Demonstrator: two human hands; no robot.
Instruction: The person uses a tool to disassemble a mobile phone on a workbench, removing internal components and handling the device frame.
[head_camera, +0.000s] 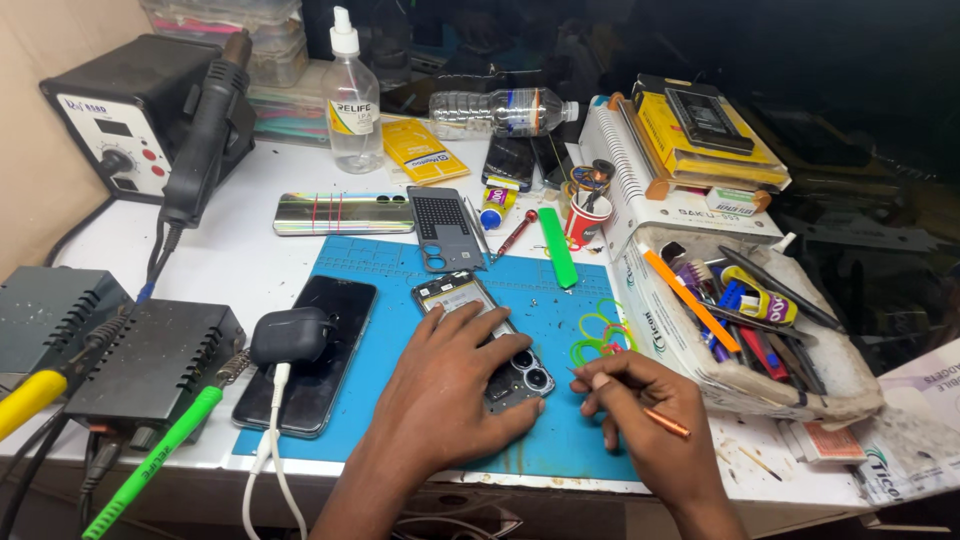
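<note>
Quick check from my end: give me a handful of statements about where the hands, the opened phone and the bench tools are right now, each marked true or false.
1. The left hand lies flat on the opened phone on the blue mat. True.
2. The right hand is empty. False: it holds a thin orange tool.
3. The dark earbud case sits on a black phone left of the left hand. True.
4. The green pry tool is held in the left hand. False: it lies on the mat's far edge, untouched.
5. The clear spray bottle lies on its side. False: it stands upright; the water bottle lies down.
</note>
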